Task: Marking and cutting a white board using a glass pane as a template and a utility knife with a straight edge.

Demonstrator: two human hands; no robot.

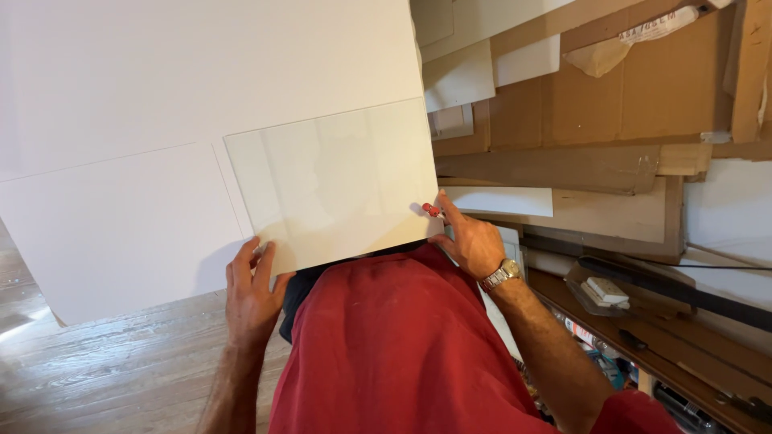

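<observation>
- A glossy rectangular pane [334, 181] is laid flat on a large matte white board [161, 96]; its right edge is aligned with the board's right edge.
- The pane's near left corner is pressed by the left hand [251, 293], fingers spread flat and unclenched.
- A small red-tipped tool [433, 210] is pinched in the right hand [470, 241] at the pane's near right corner.
- Bare wooden floor [96, 378] is left open to the left; cardboard sheets [611, 88] are crowded on the right.
- The pane's near edge is partly hidden by a red shirt [402, 345].
</observation>
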